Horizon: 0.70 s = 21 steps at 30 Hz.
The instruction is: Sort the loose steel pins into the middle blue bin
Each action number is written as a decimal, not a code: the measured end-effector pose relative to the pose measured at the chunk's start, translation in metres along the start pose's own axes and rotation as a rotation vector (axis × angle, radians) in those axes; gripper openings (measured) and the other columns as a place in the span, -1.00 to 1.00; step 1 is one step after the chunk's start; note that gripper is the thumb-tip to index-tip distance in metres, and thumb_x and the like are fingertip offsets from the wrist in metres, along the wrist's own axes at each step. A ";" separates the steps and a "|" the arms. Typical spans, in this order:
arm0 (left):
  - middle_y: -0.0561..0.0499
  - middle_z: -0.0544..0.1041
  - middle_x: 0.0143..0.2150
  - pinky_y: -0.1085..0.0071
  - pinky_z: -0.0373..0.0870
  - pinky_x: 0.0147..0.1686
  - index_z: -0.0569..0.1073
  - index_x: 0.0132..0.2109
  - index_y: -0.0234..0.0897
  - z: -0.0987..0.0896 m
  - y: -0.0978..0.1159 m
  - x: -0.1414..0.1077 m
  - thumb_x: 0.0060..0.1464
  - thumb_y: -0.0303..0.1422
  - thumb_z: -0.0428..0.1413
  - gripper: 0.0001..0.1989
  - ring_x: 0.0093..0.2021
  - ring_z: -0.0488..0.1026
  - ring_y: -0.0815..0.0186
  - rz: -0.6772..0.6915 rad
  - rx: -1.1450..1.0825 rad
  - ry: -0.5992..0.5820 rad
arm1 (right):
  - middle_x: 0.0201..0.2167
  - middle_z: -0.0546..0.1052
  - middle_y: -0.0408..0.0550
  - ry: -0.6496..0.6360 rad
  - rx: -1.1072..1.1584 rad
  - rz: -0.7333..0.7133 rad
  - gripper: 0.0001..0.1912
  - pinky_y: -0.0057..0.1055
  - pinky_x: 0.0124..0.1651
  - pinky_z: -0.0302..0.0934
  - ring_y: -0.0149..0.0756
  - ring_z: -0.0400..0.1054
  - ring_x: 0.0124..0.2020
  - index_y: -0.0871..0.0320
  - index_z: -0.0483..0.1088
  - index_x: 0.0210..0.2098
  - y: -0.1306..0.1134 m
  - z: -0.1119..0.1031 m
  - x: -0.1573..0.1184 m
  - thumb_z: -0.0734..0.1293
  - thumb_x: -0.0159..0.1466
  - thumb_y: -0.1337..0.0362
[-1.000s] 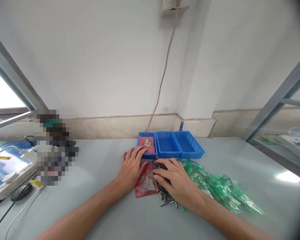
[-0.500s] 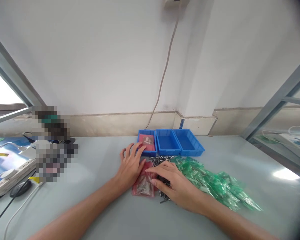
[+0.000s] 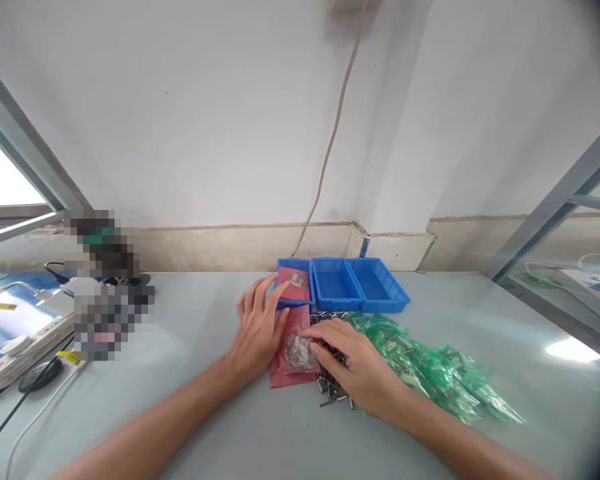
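**Red bag nudged toward the blue trays, both hands on it**

Seen from above the forearms, looking down at a pale grey table (image 3: 190,413) against a white wall.

Left hand (image 3: 257,327) lying flat and open, fingers spread, resting on the left edge of a red plastic bag (image 3: 293,350) of small metal parts. Fingertips reaching up to the front rim of the leftmost blue tray (image 3: 295,285). No closed grip; palm pressing down only.

Right hand (image 3: 353,363) loosely curled, index finger and thumb touching the clear bulge of parts in the middle of the red bag. Whether pinching the plastic or only pressing on it: cannot tell. Heel of that hand over a heap of small dark metal pins (image 3: 333,390).

Compared with half a second ago: red bag now lying farther up, its top edge touching the front of the leftmost tray rather than apart from it. Left hand slid forward and closer to the tray. Right fingertips moved off the pins and onto the bag.

Judged from that: bag being straightened or gathered up, not yet lifted off the table.

Another red bag (image 3: 294,283) already lying inside the leftmost tray. Two more blue trays (image 3: 360,287) to its right. Pile of green plastic bags (image 3: 430,373) spread to the right of the pins.
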State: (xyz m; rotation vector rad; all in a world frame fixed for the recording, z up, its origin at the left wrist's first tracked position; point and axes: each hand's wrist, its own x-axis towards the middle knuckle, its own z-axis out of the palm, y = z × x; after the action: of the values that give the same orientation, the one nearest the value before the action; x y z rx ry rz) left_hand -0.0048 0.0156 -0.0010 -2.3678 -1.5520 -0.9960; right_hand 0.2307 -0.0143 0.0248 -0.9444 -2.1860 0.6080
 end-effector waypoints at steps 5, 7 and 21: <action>-0.21 0.23 0.50 0.00 0.09 0.42 0.11 0.49 -0.10 -0.010 0.005 -0.001 0.55 -0.26 -0.07 -0.53 0.51 0.14 0.01 0.039 -0.114 0.080 | -0.06 0.66 -0.06 0.129 0.066 0.019 -0.74 -0.27 0.01 0.43 -0.18 0.55 -0.05 -0.03 0.55 0.03 0.003 0.000 -0.001 0.21 0.57 0.29; -0.22 0.27 0.48 -0.03 0.10 0.44 0.09 0.50 -0.11 -0.010 0.004 -0.003 0.55 -0.22 -0.05 -0.50 0.49 0.18 -0.01 0.052 -0.177 0.092 | -0.07 0.65 -0.06 0.176 0.066 0.024 -0.75 -0.28 -0.01 0.43 -0.18 0.55 -0.06 -0.02 0.54 0.02 0.003 -0.001 -0.001 0.22 0.58 0.29; -0.17 0.54 0.31 0.16 0.61 0.20 0.12 0.53 -0.06 0.002 0.003 -0.018 0.55 -0.28 0.04 -0.46 0.24 0.59 0.12 0.186 -0.361 0.180 | -0.07 0.60 -0.02 0.174 0.032 -0.055 -0.72 -0.32 -0.08 0.44 -0.20 0.53 -0.10 -0.02 0.53 0.08 0.005 -0.001 -0.001 0.20 0.58 0.33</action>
State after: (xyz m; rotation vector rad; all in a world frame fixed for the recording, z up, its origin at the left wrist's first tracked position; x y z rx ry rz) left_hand -0.0056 0.0020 -0.0126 -2.5016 -1.1445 -1.5010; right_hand 0.2344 -0.0113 0.0219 -0.8830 -2.0351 0.5140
